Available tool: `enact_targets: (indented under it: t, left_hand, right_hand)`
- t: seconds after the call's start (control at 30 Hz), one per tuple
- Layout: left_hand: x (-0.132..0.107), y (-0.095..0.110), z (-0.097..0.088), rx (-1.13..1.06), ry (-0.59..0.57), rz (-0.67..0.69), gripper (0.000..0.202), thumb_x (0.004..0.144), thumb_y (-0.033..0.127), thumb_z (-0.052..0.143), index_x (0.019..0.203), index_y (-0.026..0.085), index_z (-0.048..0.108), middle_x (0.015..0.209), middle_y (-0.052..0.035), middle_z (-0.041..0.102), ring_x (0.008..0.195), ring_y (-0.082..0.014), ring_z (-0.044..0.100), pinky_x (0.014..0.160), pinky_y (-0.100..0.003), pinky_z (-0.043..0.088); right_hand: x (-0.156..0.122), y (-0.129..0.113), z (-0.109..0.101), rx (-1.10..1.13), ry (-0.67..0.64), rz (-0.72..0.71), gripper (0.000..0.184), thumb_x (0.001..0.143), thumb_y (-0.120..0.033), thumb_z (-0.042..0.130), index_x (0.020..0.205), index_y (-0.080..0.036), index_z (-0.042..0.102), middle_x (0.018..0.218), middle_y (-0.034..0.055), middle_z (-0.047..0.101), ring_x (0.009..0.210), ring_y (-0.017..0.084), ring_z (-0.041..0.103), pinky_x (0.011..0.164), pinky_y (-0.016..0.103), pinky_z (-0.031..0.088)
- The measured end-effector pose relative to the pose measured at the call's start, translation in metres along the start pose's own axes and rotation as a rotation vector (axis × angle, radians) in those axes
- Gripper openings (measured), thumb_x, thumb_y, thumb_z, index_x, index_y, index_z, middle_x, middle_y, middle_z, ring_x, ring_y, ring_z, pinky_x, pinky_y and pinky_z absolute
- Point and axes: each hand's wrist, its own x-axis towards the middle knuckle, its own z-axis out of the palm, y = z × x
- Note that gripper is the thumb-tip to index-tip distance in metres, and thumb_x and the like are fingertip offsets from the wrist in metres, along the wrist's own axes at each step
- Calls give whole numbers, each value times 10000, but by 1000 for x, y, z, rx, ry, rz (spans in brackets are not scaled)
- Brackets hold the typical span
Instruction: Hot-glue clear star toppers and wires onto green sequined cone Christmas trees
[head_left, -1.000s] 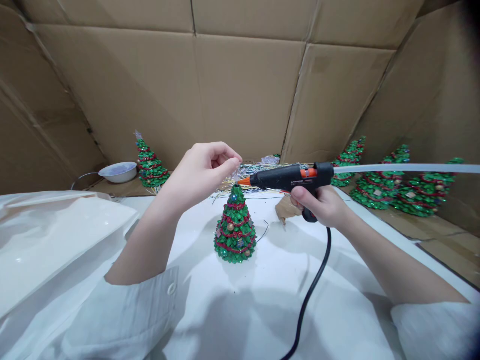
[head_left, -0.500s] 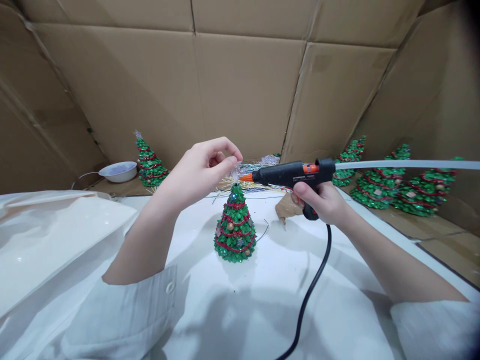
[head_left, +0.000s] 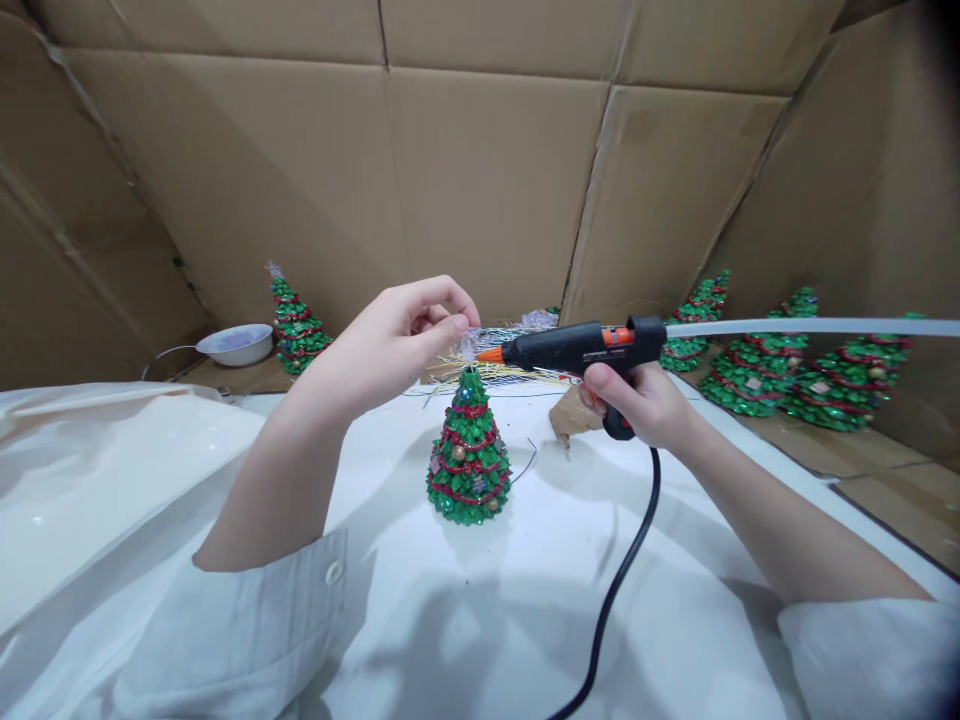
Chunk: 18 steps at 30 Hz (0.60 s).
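**Nozzle held at the pinched piece above the tree tip; little moved over the last second**

Head view. Compared with a second before, the hot glue gun [head_left: 577, 348] sat slightly higher. Its orange nozzle [head_left: 491, 354] remained just beside the small silvery piece [head_left: 471, 343], and contact could not be confirmed. The left hand [head_left: 390, 340] kept its place, thumb and forefinger pinched on that piece and the other fingers loosely curled. The right hand [head_left: 637, 405] stayed clenched around the gun's grip with a finger at the trigger. The miniature Christmas tree [head_left: 469, 460] had not shifted. It stood upright on the white table cover [head_left: 525, 620], directly below piece and nozzle and apart from both. Judgement: glue was being put on the piece, which was not yet joined to the tree.

A clear glue stick [head_left: 810, 326] projected from the gun's rear, and the black cord [head_left: 622, 580] trailed toward the camera.

Surface and room. Cardboard walls [head_left: 487, 180] enclosed the bench. Behind the tree lay a pile of glittery picks [head_left: 517, 345] and a brown paper scrap [head_left: 570, 412]. A white bowl [head_left: 235, 343] and one finished tree [head_left: 296, 325] stood far left, and several more finished trees [head_left: 780, 365] stood at right.
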Motion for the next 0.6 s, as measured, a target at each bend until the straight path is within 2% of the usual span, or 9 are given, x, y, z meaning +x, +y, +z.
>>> enact_targets:
  t: [0.23, 0.4, 0.6]
  left_hand:
    - [-1, 1, -5, -45, -43, -18, 121, 828, 262, 468, 835, 196, 570, 710, -8, 527, 547, -95, 438, 466, -219, 310]
    - [-1, -1, -5, -62, -36, -1, 126, 828, 274, 482, 820, 194, 580, 742, -24, 559, 629, -122, 511, 523, -236, 374]
    - [-1, -2, -5, -81, -42, -14, 133, 830, 283, 484, 834, 193, 583, 773, -30, 573, 662, -130, 527, 545, -242, 389]
  right_hand:
    - [0, 0, 0, -1, 7, -17, 455, 846, -587, 431, 639, -188, 504, 558, 6, 478, 541, 124, 454, 505, 260, 364]
    - [1, -2, 1, 27, 6, 7, 456, 840, -590, 443, 648, -182, 511, 534, -2, 474, 506, 113, 447, 486, 256, 362]
    - [2, -3, 3, 52, 8, -2, 460, 841, -571, 461, 608, -179, 515, 533, 2, 491, 497, 105, 465, 481, 247, 376]
